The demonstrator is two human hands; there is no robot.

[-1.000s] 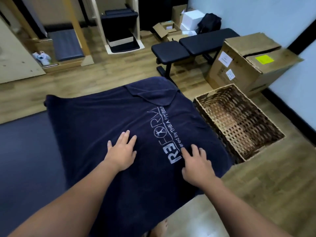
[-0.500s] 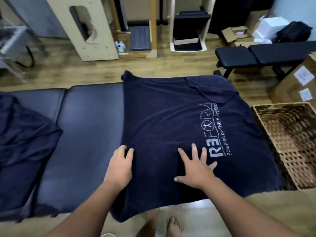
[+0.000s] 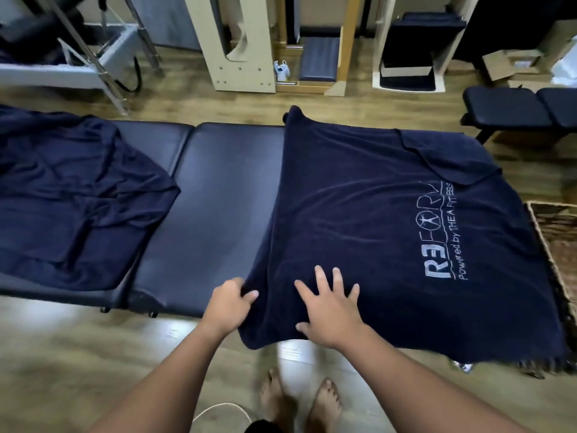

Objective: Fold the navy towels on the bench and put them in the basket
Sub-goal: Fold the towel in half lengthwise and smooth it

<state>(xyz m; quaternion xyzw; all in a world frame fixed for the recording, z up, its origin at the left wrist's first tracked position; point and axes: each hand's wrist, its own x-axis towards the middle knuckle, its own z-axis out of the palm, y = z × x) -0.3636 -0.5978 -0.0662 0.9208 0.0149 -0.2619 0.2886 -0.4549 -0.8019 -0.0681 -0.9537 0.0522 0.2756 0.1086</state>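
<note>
A navy towel (image 3: 368,220) with a white logo lies spread over the right end of the dark padded bench (image 3: 212,207), its near edge hanging over the front. My left hand (image 3: 229,303) grips the towel's left edge near the front corner. Flat on the towel beside it lies my right hand (image 3: 327,307), fingers spread. A second navy towel (image 3: 71,201) sits crumpled on the bench's left end. Only the left rim of the wicker basket (image 3: 559,245) shows at the right edge, on the floor.
My bare feet (image 3: 299,401) stand on the wooden floor below the bench, with a white cord (image 3: 218,409) beside them. A black workout bench (image 3: 518,110) stands at the far right. Wooden and metal exercise equipment (image 3: 237,42) lines the back.
The view has swung left, showing the crumpled towel and cutting off most of the basket. My left hand slid to the towel's left edge and curled round it; my right hand moved left too.
</note>
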